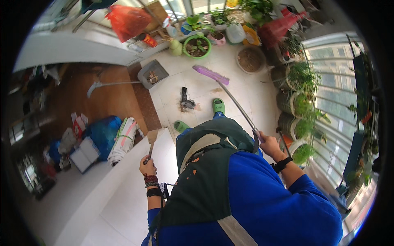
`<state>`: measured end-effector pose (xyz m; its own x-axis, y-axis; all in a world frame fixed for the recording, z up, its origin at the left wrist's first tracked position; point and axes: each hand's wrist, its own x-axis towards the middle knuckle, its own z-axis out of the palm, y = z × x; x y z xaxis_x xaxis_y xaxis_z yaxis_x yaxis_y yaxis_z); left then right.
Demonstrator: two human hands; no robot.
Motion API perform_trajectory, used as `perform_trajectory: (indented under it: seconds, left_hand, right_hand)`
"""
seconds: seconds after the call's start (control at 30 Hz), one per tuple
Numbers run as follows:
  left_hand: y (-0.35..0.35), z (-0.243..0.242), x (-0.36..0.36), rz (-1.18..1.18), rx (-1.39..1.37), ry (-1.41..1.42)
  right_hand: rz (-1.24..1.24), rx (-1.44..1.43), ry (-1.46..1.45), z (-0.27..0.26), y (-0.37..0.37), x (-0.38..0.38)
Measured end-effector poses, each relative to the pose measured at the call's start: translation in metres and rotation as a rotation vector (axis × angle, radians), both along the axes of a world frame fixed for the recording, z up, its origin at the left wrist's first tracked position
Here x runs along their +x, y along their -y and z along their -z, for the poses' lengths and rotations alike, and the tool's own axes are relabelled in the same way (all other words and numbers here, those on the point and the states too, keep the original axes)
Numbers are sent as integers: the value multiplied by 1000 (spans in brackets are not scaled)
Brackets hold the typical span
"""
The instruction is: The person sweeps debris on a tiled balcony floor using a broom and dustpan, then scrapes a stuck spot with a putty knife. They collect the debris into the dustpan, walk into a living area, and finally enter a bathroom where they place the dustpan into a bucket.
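My right hand (pixel 269 144) is closed around the metal handle of a broom (pixel 211 75), whose purple head rests on the pale tiled floor. In my left hand (pixel 148 166) is a flat scraper or spatula (pixel 152 137), its blade pointing away from me. Between my feet and the broom head lies a crumpled black and grey piece of debris (pixel 187 104), with dark dirt around it. A grey long-handled dustpan (pixel 153 74) sits at the left edge of the tiles with some litter inside.
Potted plants, including a green pot (pixel 197 46), stand along the far wall; more planters (pixel 303 129) line the right side. A brown-filled basin (pixel 251 60) is at the far right corner. At left are a rolled sheet (pixel 123 141), a blue bag (pixel 103 133) and a white ledge (pixel 123 200).
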<state>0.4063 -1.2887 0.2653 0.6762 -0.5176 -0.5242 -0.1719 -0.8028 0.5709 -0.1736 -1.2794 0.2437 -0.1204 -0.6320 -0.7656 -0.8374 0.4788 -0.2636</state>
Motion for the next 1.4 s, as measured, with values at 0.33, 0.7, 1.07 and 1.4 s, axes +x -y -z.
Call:
perform_trajectory:
  seconds: [0.33,0.7,1.07,1.4]
  left_hand:
    - [108,58,128,358,-22,-134]
    - [186,110,196,758,-188,-128]
    - [203,17,111,705,-267,-189]
    - [197,4,68,850,-228,-101]
  right_hand:
    - [351,-22,-185,62,-62,65]
    - [416,13,119,32,-105,220]
    - [261,-283,62,46,-136,208]
    - [244,-129,154,43,-81,158]
